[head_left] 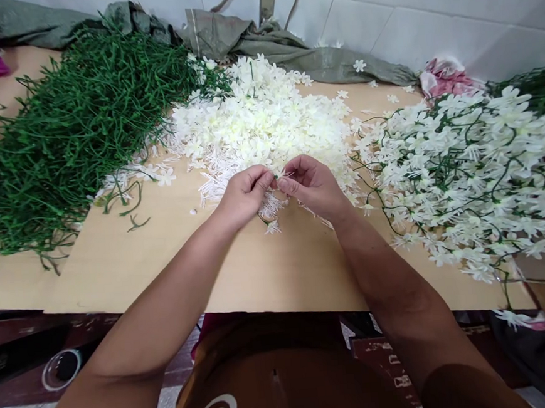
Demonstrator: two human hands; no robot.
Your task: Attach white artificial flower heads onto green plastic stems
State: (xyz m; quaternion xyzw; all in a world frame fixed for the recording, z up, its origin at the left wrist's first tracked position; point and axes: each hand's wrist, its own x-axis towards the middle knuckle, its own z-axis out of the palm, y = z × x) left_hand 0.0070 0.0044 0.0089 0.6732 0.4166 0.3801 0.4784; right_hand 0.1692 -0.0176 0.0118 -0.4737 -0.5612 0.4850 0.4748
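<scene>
My left hand is closed in a pinch on a thin green artificial stem, most of which its fingers hide. A white artificial flower sits between the fingertips of my right hand, close against the left fingertips. Below the hands, another small white bloom shows near a bit of green stem. Just beyond both hands spreads a heap of loose white flower heads, with thin white stamens scattered at its near edge.
A big pile of green plastic stems covers the left of the cardboard-topped table. White flowers on green stems are piled at the right. Grey-green cloth lies along the tiled wall. A pink-white bundle rests at back right.
</scene>
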